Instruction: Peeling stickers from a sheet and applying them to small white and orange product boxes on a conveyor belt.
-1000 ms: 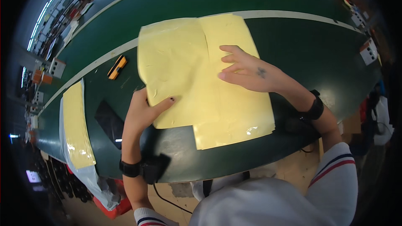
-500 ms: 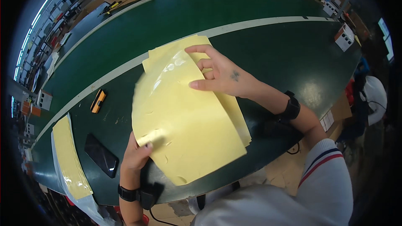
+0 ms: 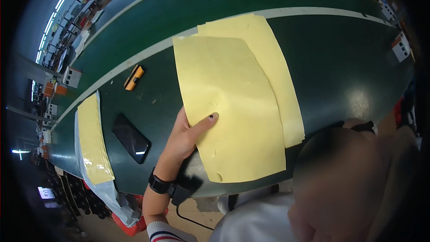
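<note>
My left hand (image 3: 184,135) grips the left edge of a yellow sheet (image 3: 237,80), its thumb pressed on top and the fingers hidden underneath. The sheet curves slightly and overlaps more yellow sheets (image 3: 280,76) fanned out behind it to the right. Off the paper, close to the camera at the lower right, my right hand (image 3: 339,183) is a large blur. Its fingers cannot be made out.
A black phone (image 3: 131,138) and an orange-and-black cutter (image 3: 134,78) lie on the green table (image 3: 336,76). At the left, a narrow stack of yellow sheets (image 3: 95,139) rests on a plastic bag (image 3: 112,197) hanging over the edge. White boxes (image 3: 401,47) stand farther off.
My right hand has left the top of the sheet and come back toward the camera. The held sheet now lies flatter, with my left thumb farther in on it. The view has shifted.
</note>
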Tool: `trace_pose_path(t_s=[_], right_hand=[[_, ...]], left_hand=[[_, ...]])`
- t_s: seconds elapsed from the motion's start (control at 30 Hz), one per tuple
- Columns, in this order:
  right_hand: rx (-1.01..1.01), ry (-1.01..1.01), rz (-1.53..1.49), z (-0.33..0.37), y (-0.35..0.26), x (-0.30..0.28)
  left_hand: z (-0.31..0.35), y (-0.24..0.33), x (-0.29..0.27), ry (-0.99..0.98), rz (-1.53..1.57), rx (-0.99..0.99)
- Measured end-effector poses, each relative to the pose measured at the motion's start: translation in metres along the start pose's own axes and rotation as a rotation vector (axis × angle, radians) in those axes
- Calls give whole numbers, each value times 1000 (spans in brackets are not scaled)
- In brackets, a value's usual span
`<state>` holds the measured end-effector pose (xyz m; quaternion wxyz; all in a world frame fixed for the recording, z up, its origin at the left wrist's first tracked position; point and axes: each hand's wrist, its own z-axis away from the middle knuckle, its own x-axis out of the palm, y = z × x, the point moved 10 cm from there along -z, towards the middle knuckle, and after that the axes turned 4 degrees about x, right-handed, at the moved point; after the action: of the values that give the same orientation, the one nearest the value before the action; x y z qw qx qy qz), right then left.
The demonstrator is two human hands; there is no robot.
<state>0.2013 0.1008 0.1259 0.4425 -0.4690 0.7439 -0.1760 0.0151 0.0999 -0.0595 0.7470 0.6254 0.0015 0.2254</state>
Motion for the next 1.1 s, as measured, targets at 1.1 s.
trace_pose_path(t_s=[1.1], right_hand=[[-20,-54,-275,49,-20,19]], left_hand=[[-4,4,10,-5,42,35]])
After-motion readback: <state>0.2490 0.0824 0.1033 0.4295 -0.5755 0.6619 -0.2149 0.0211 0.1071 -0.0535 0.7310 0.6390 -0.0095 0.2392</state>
